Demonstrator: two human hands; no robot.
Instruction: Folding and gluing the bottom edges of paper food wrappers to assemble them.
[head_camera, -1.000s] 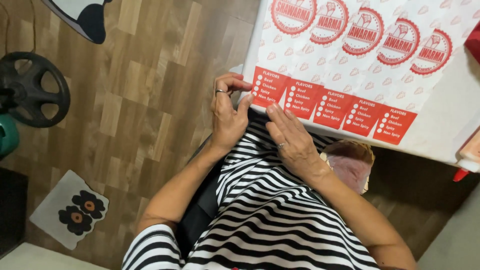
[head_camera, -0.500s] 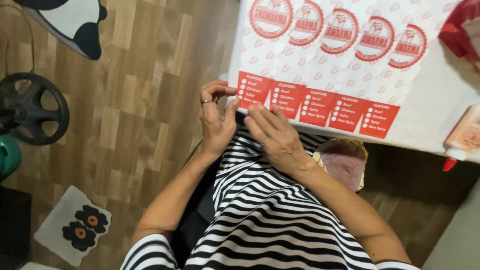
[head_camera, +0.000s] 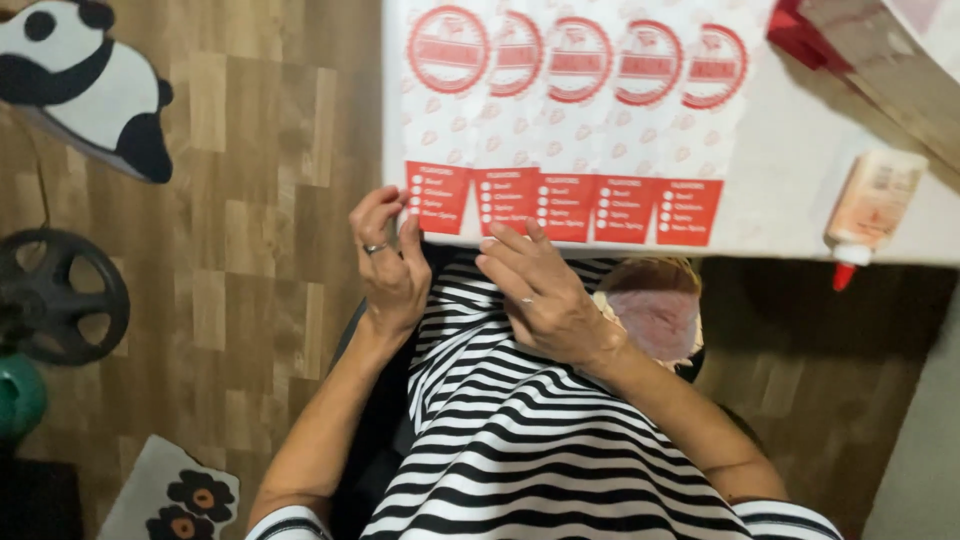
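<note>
Left hand (head_camera: 388, 262) pinches the near corner of the printed paper sheets (head_camera: 560, 120) at the bench (head_camera: 800, 190) edge. Right hand (head_camera: 545, 295) lies open, fingertips on the edge beside it. Risk: an uneven pull could skew or crease the overlapped sheets.

The left hand (head_camera: 390, 265) pinches the near corner of the white paper sheets with red round prints (head_camera: 560, 120), which lie overlapped on the white table (head_camera: 800, 190). The right hand (head_camera: 545, 295) rests flat just beside it, fingertips touching the sheets' edge. A small glue bottle with a red tip (head_camera: 868, 212) lies near.
</note>
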